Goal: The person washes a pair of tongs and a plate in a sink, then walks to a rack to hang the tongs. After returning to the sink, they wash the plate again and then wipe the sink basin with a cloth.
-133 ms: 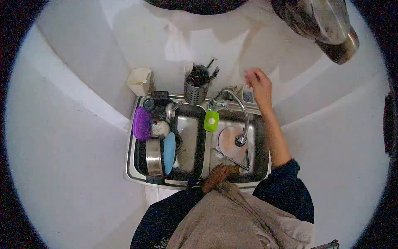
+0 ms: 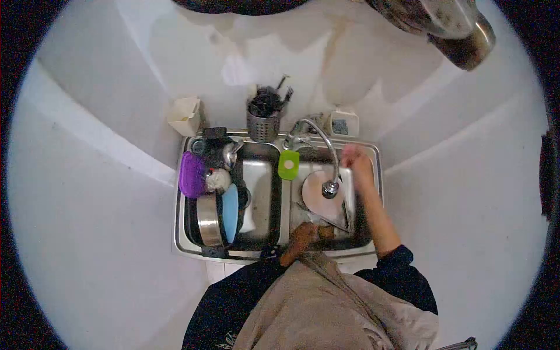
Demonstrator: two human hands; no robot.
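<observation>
My left hand (image 2: 301, 237) is low at the front edge of the right sink basin (image 2: 363, 233), its fingers dark and indistinct, beside a small brown item (image 2: 325, 232). My right hand (image 2: 357, 162) hangs over the basin's back right part, blurred, to the right of the curved faucet (image 2: 330, 188). Beneath the faucet head lies a round pale plate or board (image 2: 315, 195), with a dark-edged angular item partly under it. A green dish with a pale round piece (image 2: 289, 165) rests on the divider between the basins.
The left basin holds a rack with a purple container (image 2: 191, 175), a metal pot (image 2: 208, 220) and a blue plate (image 2: 230, 213). Behind stand a perforated utensil holder (image 2: 263, 125), a white bin (image 2: 186, 116) and a white holder (image 2: 344, 123). Metal cookware (image 2: 466, 46) hangs at upper right.
My right hand has come down from near the wall to over the right basin. The white holder behind the faucet is now uncovered. The whole view has shifted slightly.
</observation>
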